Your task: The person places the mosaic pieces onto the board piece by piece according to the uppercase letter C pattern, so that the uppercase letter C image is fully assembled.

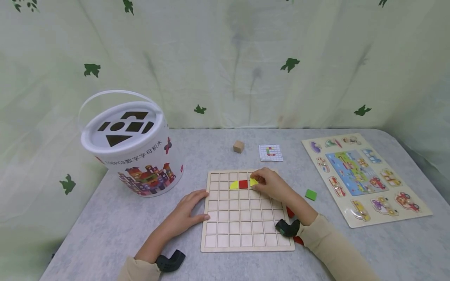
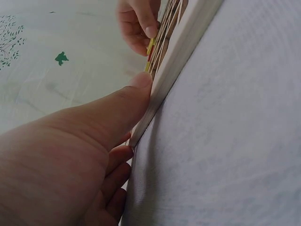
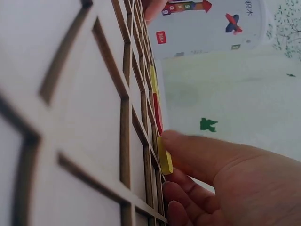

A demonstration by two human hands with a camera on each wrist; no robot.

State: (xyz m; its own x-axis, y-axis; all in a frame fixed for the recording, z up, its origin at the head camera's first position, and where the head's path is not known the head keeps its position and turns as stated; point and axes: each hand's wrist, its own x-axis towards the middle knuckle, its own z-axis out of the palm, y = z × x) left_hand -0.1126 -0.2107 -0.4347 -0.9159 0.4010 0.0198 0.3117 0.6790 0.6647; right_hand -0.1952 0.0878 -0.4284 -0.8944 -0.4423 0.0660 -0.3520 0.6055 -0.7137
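A wooden grid board (image 1: 246, 249) lies on the table before me. My right hand (image 1: 273, 185) pinches a yellow tile (image 3: 164, 157) with a rounded edge between thumb and fingers, at a cell in the second row from the top. Left of it in that row sit a red square tile (image 1: 243, 184) and a yellow quarter-round tile (image 1: 234, 185). Along the board's left edge rests my left hand (image 1: 184, 210), its thumb and fingertips touching the rim and its fingers fairly straight. In the right wrist view the yellow tile looks slightly raised and tilted beside the red one.
A white lidded bucket (image 1: 140, 156) stands at the left. Behind the board are a wooden cube (image 1: 238, 146) and a pattern card (image 1: 270, 152). To the right lie a green tile (image 1: 311, 194) and a picture puzzle board (image 1: 365, 179). Red pieces (image 1: 290, 212) show partly under my right forearm.
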